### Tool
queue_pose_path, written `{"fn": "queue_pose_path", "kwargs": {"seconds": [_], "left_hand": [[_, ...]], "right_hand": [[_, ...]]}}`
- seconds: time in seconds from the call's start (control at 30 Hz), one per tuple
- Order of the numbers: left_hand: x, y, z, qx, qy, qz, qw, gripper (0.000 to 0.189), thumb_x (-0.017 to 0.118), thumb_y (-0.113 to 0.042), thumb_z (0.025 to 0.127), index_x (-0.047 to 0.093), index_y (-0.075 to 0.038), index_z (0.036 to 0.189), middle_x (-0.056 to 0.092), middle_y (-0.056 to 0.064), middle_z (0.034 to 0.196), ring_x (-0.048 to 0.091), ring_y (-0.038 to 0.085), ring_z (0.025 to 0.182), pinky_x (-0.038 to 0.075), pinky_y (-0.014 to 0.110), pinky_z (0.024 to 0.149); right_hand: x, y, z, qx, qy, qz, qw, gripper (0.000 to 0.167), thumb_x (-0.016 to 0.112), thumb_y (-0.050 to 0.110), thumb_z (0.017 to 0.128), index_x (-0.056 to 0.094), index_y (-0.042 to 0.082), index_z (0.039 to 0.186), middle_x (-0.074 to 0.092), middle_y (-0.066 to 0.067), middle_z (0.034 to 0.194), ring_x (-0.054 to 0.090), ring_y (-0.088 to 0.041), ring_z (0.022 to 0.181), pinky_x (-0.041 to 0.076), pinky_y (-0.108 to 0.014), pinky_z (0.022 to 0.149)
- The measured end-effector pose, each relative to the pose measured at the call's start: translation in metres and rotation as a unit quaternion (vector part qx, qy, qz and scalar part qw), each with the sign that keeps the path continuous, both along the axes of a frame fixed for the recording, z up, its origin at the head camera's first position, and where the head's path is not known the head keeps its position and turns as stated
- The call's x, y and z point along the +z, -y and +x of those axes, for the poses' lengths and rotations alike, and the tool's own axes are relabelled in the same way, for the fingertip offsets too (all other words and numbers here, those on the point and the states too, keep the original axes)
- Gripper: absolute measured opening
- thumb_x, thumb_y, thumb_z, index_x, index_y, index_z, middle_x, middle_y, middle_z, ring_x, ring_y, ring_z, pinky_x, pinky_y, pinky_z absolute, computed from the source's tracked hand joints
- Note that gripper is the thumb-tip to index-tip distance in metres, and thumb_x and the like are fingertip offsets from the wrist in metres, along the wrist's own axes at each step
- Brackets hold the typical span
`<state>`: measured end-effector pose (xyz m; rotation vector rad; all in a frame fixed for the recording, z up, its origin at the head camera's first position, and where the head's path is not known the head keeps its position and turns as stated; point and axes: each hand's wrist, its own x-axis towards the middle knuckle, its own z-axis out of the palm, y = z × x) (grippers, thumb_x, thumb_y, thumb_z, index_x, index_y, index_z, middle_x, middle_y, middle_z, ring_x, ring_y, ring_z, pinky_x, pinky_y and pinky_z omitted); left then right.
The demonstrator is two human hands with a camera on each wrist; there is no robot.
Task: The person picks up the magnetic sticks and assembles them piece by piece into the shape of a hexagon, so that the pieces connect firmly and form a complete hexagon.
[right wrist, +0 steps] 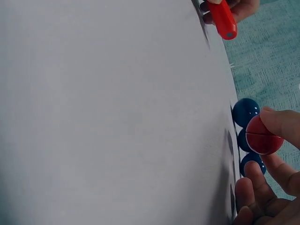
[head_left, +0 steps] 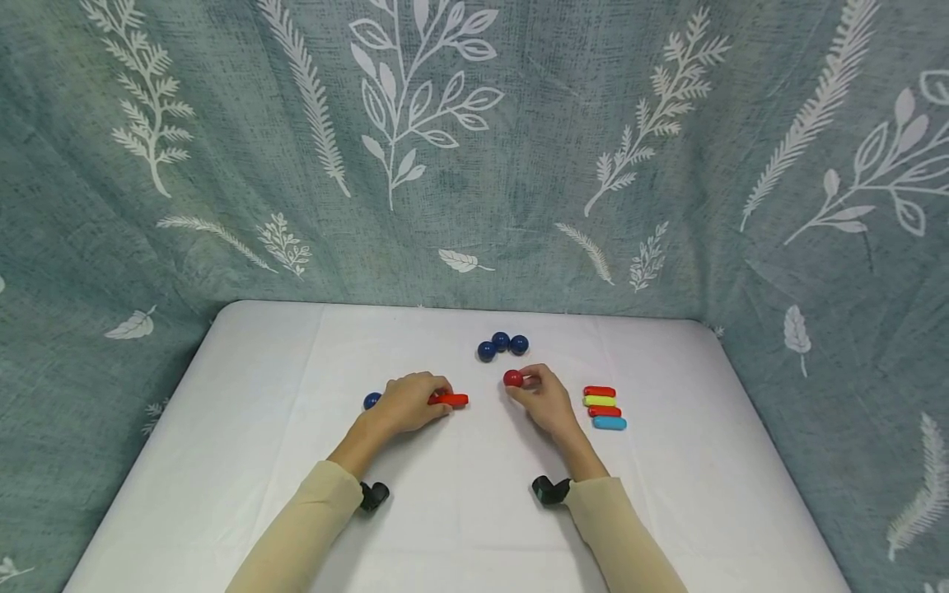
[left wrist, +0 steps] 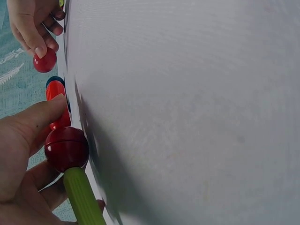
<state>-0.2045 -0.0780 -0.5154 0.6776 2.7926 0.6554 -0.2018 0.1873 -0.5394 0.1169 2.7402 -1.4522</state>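
My left hand (head_left: 415,401) grips a red rod (head_left: 454,400) between thumb and fingers. In the left wrist view a dark red ball (left wrist: 66,149) sits at the rod's near end, with a green rod (left wrist: 85,197) joined to its other side. The red rod's other end (right wrist: 228,34) is bare in the right wrist view. A blue ball (head_left: 372,400) shows just left of the left hand; whether it joins the green rod is hidden. My right hand (head_left: 547,402) pinches another red ball (head_left: 513,378) between thumb and fingertips, apart from the red rod.
Three blue balls (head_left: 501,341) lie close together on the white table (head_left: 296,354), beyond the hands. Right of the right hand, red, yellow and blue rods (head_left: 610,423) lie in a column. A patterned green curtain (head_left: 519,247) hangs behind the table.
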Motion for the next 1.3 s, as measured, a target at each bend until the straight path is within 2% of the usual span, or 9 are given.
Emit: {"fn": "queue_pose_path", "kwargs": {"seconds": [0.57, 0.87, 1.07, 1.3], "left_hand": [[-0.002, 0.001, 0.000, 0.008, 0.005, 0.007, 0.9999, 0.028, 0.074, -0.033, 0.092, 0.070, -0.018, 0.116, 0.068, -0.001, 0.102, 0.060, 0.017, 0.092, 0.046, 0.052, 0.083], [-0.003, 0.001, 0.000, 0.004, 0.002, 0.012, 0.9999, 0.025, 0.075, -0.032, 0.092, 0.071, -0.019, 0.113, 0.068, -0.002, 0.099, 0.060, 0.016, 0.089, 0.046, 0.049, 0.081], [-0.001, 0.001, 0.000, 0.001, 0.001, 0.015, 0.9999, 0.022, 0.075, -0.032, 0.092, 0.072, -0.020, 0.110, 0.065, -0.005, 0.092, 0.056, 0.014, 0.081, 0.044, 0.046, 0.076], [-0.002, 0.000, 0.000, 0.005, -0.001, 0.013, 0.9999, 0.021, 0.075, -0.033, 0.092, 0.072, -0.023, 0.109, 0.064, -0.007, 0.090, 0.055, 0.012, 0.080, 0.043, 0.043, 0.075]], "right_hand": [[-0.004, 0.025, 0.015, 0.031, 0.012, -0.013, 0.9994, 0.038, 0.080, 0.024, 0.086, 0.063, 0.008, 0.115, 0.063, -0.007, 0.103, 0.055, -0.022, 0.084, 0.051, -0.031, 0.064], [-0.004, 0.035, 0.019, 0.052, 0.004, 0.016, 0.9985, 0.037, 0.081, 0.029, 0.085, 0.064, 0.010, 0.111, 0.064, -0.004, 0.100, 0.053, -0.020, 0.082, 0.044, -0.034, 0.070], [-0.003, 0.038, 0.020, 0.056, -0.003, 0.034, 0.9979, 0.038, 0.081, 0.032, 0.085, 0.065, 0.011, 0.112, 0.064, -0.004, 0.100, 0.053, -0.020, 0.084, 0.042, -0.035, 0.072], [-0.002, 0.040, 0.021, 0.068, -0.021, 0.050, 0.9962, 0.037, 0.081, 0.034, 0.084, 0.067, 0.011, 0.110, 0.067, -0.003, 0.099, 0.053, -0.019, 0.084, 0.040, -0.038, 0.073]]}}
